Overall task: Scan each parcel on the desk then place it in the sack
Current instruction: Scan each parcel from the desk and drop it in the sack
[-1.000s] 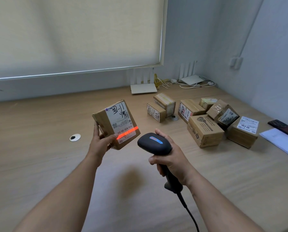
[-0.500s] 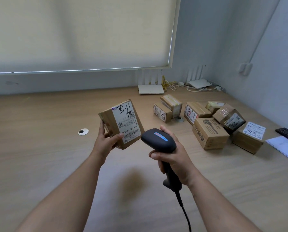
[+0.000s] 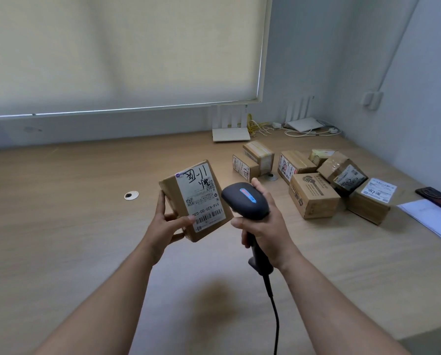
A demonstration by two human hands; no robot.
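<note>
My left hand (image 3: 166,224) holds 1 small parcel (image 3: 196,201) up above the middle of the worktop (image 3: 60,226), thumb across the label's lower corner, fingers behind. My right hand (image 3: 264,221) grips the scanner (image 3: 245,201) handle, head just beside the label. No beam visible. The box looks light and stiff; taped faces may be slippery, so hold by opposite edges. 7 parcels (image 3: 314,196) wait near the right rear corner. Sack not in view.
</note>
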